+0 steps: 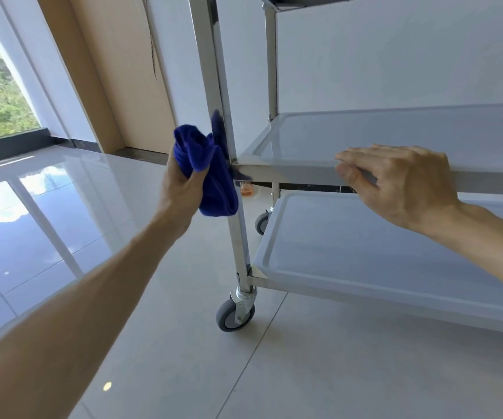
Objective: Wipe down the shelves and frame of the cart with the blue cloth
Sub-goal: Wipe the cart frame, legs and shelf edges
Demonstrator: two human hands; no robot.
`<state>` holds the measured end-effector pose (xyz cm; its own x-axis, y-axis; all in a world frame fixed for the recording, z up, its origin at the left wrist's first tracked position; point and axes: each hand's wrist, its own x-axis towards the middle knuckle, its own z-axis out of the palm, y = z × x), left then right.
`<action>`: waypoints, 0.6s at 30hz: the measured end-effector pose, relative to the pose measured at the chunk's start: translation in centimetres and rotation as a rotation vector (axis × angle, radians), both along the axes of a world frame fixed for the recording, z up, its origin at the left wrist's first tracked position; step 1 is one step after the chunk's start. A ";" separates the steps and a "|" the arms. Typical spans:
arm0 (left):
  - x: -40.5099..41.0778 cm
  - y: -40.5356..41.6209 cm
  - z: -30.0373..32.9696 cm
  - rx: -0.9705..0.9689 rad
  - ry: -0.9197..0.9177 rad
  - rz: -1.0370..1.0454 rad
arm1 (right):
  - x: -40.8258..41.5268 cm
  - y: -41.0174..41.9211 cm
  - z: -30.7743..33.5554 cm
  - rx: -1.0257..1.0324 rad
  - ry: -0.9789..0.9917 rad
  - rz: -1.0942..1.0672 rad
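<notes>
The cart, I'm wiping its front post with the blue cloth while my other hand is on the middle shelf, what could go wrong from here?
1. The cart stands on casters on a glossy tiled floor; pushing the blue cloth against the post could roll it, though your right hand gripping the middle shelf edge helps.
2. The cloth's loose end hangs below your left hand and might snag on the frame corner.
</notes>
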<state>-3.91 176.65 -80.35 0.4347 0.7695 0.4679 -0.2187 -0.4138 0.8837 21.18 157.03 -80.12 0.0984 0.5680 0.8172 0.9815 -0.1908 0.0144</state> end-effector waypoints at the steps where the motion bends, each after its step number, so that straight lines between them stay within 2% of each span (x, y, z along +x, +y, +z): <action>1: 0.0 -0.1 0.5 0.007 -0.008 -0.023 | 0.0 -0.1 0.1 -0.009 0.010 -0.001; 7: -1.8 -0.5 0.3 0.065 -0.055 0.148 | -0.1 -0.3 0.3 -0.024 -0.004 0.005; 12: -4.3 1.0 2.5 -0.079 -0.357 0.254 | 0.2 -0.2 0.3 -0.019 -0.004 -0.011; 18: -6.0 1.6 1.1 -0.081 -0.200 0.242 | 0.0 -0.1 0.3 -0.022 0.003 0.012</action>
